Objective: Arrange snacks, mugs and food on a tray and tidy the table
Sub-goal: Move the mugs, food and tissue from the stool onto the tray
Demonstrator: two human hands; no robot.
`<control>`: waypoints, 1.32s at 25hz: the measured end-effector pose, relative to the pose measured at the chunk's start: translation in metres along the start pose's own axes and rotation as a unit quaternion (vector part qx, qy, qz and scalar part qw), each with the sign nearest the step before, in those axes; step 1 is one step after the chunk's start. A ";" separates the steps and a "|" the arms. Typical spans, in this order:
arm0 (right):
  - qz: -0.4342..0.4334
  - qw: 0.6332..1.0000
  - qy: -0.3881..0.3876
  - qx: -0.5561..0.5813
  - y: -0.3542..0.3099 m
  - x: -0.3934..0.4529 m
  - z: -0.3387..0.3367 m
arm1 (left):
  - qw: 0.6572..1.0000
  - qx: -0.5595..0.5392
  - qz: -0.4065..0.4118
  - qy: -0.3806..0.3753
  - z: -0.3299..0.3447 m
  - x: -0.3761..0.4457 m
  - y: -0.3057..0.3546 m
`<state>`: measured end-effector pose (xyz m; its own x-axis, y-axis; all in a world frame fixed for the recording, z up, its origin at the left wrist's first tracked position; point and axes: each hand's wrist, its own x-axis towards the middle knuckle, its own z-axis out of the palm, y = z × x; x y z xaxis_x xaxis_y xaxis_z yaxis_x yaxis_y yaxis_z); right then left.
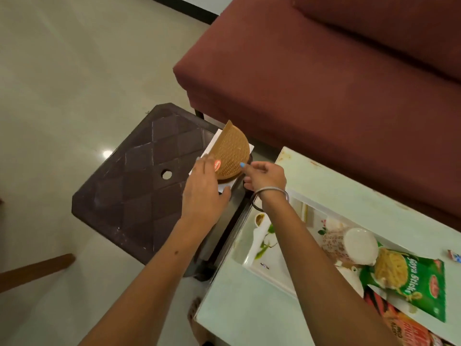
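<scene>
Nearest, down at the right: a white rectangular tray with a floral print (252,264) sat on the pale green glass-topped table (249,318), already loaded with a green packet of soya sticks (419,283), an orange-red snack packet (409,330) at the frame's edge, and an upturned white patterned mug (349,239). Further along the table, a small loose wrapper (454,256), not yet tidied. Beyond the table's end, over the dark brown plastic stool (139,176): left hand (204,191) laid across the near edge of a tan, semicircular ribbed snack piece with a red label (230,152), fingers curled around it; right hand (264,174) pinched on its opposite edge, a metal bangle at the wrist. Piece held tilted above a white paper napkin (212,146) on the stool's corner; touching the napkin or just clear of it, couldn't tell. Farthest back, a maroon upholstered sofa (324,71). Step in hand, by the look of it: gathering this piece off the stool. Next move called for a level carry back across to the tray, onto the bare patch at its near end, gently — looked thin and brittle, likely to snap under a squeeze.
</scene>
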<state>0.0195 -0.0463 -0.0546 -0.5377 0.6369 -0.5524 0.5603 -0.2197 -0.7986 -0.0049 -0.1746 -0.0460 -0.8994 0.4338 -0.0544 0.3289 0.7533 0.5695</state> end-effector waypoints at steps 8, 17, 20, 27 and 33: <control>0.015 0.995 0.021 0.101 -0.017 -0.004 0.034 | 0.989 0.133 0.049 -0.036 0.010 0.035 -0.013; -0.168 0.957 0.236 -0.016 -0.001 -0.063 -0.009 | 0.987 -0.161 -0.029 -0.005 0.004 -0.022 0.045; -0.093 0.968 0.222 -0.073 0.034 -0.063 -0.043 | 0.945 -0.291 -0.078 -0.127 0.035 -0.044 0.062; -0.051 0.977 0.166 -0.120 0.098 -0.063 -0.095 | 0.939 -0.198 -0.035 -0.278 0.095 -0.069 0.058; -0.009 0.986 0.105 -0.131 0.130 -0.060 -0.102 | 0.924 -0.185 -0.096 -0.321 0.128 -0.081 0.049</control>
<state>0.1892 -0.0376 -0.1010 -0.4219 0.7837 -0.4558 0.7100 -0.0270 -0.7036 0.1207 -0.1093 -0.1184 -0.5357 0.6029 -0.5912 -0.0473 0.6776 0.7339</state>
